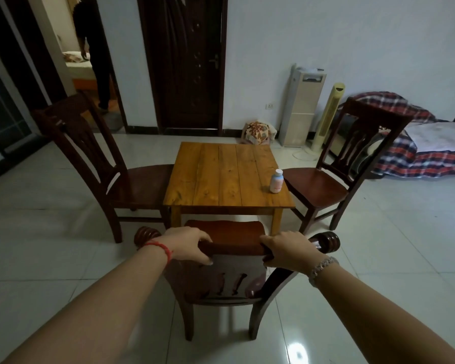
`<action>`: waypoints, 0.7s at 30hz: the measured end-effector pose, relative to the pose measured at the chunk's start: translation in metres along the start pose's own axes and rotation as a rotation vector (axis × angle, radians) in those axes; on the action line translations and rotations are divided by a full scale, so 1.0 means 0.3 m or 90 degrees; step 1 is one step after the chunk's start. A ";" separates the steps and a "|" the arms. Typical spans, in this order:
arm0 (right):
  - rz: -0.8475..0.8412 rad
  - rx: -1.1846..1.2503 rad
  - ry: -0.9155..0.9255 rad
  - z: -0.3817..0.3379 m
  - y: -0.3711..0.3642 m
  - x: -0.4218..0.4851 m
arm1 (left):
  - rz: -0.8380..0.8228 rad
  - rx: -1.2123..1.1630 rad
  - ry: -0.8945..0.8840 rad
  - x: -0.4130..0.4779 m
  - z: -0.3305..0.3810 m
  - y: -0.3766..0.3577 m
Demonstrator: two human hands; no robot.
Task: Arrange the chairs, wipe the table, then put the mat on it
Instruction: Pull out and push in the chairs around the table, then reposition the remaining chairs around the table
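Observation:
A small square wooden table (221,177) stands on the tiled floor. Dark wooden chairs sit at three sides: the left chair (132,185), the right chair (318,187), and the near chair (231,244) right in front of me, its seat partly under the table's front edge. My left hand (187,245) and my right hand (286,249) both grip the top rail of the near chair's back. A small pink and blue bottle (276,181) with a white cap stands near the table's right edge. No mat or cloth shows.
A person stands in the doorway (90,56) at the back left. A closed dark door (184,61) is behind the table. A cushion (258,132), a white cabinet unit (300,106) and a tower fan (326,119) line the back wall. A plaid-covered bed (426,148) lies at right.

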State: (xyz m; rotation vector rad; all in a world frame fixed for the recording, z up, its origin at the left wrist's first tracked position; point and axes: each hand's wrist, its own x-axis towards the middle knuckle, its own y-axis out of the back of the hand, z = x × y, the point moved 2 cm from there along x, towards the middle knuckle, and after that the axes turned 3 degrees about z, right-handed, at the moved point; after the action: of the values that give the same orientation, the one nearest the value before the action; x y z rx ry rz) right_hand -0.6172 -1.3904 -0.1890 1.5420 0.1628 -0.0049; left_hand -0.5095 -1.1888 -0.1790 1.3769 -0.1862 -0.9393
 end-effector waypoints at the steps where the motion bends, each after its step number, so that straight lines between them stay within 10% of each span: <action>1: -0.006 0.014 0.003 0.001 0.000 -0.001 | -0.025 -0.053 0.038 -0.016 0.062 0.017; 6: -0.135 0.280 -0.065 0.006 0.029 -0.003 | -0.015 -0.349 0.188 0.548 -0.438 -0.246; 10: -0.155 0.501 -0.150 0.035 0.050 0.007 | 0.078 -0.431 0.126 0.260 -0.025 0.014; 21: 0.285 0.838 -0.296 0.310 0.108 -0.006 | 0.057 -0.562 -0.086 0.556 0.418 0.280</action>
State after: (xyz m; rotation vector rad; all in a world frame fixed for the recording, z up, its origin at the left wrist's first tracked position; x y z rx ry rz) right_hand -0.6060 -1.4821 -0.1548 2.7943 -0.6981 -0.1384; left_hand -0.4422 -1.4002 -0.1409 0.4880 0.0687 -0.8798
